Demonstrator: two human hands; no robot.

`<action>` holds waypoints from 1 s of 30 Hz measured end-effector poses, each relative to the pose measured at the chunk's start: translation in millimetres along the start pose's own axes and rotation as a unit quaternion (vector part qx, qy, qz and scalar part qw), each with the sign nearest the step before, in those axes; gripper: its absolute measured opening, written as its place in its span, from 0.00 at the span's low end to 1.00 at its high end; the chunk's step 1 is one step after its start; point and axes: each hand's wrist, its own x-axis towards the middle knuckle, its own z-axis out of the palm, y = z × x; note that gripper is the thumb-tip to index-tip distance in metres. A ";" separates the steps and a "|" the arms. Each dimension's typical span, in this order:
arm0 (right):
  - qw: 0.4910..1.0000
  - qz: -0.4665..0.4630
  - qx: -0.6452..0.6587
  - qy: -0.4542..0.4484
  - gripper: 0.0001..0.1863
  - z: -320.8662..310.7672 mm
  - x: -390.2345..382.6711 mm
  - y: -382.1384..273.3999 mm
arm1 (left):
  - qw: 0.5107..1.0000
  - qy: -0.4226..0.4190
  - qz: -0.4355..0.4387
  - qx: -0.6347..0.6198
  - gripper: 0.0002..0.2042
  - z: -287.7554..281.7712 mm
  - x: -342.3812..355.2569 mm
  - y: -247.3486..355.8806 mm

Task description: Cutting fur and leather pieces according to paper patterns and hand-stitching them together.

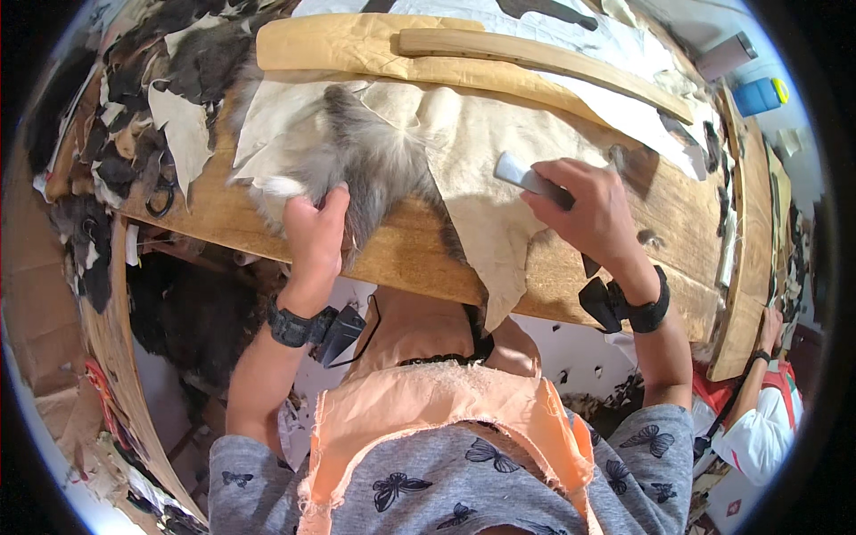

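A fur pelt (481,134) lies on the wooden workbench, mostly with its cream skin side up. Part of it is folded over and shows long grey fur (374,156). My left hand (316,227) is closed on the near left part of the pelt, thumb and fingers pinching the fur. Above the skin side on the right, my right hand (584,205) grips a short flat-bladed tool (526,174) with a pale metal blade and a dark handle. Its blade points to the left; whether it touches the skin I cannot tell. One pelt corner (495,285) hangs over the bench's near edge.
A long wooden batten (544,62) lies on yellowish paper (325,46) behind the pelt. Fur and hide scraps (183,125) are heaped at left, near black-handled scissors (160,198). A blue container (760,96) stands far right. Another person's arm (753,383) shows at lower right.
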 end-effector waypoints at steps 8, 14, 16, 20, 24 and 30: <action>0.987 0.040 0.142 -0.057 0.14 14.0 73.2 -22.5 | 0.999 0.004 0.011 -0.040 0.14 -1.6 -2.0 -2.9; 0.979 -0.016 0.142 -0.142 0.19 40.4 116.0 -23.3 | 0.984 0.000 0.005 -0.179 0.14 -2.3 0.2 -3.7; 0.976 -0.007 0.137 -0.170 0.18 45.8 124.0 -27.8 | 0.981 -0.019 0.006 -0.191 0.14 -4.5 0.7 -1.1; 0.964 0.062 0.175 -0.193 0.16 51.7 130.8 -31.8 | 0.986 -0.014 0.014 -0.164 0.14 -13.1 1.4 -9.7; 0.952 0.078 0.212 -0.207 0.14 52.9 129.8 -21.9 | 0.988 -0.045 -0.010 -0.145 0.13 -13.7 1.4 -10.2; 0.977 0.010 0.132 -0.170 0.15 63.3 126.0 -21.1 | 0.992 -0.053 0.005 -0.114 0.10 -9.9 1.6 -7.8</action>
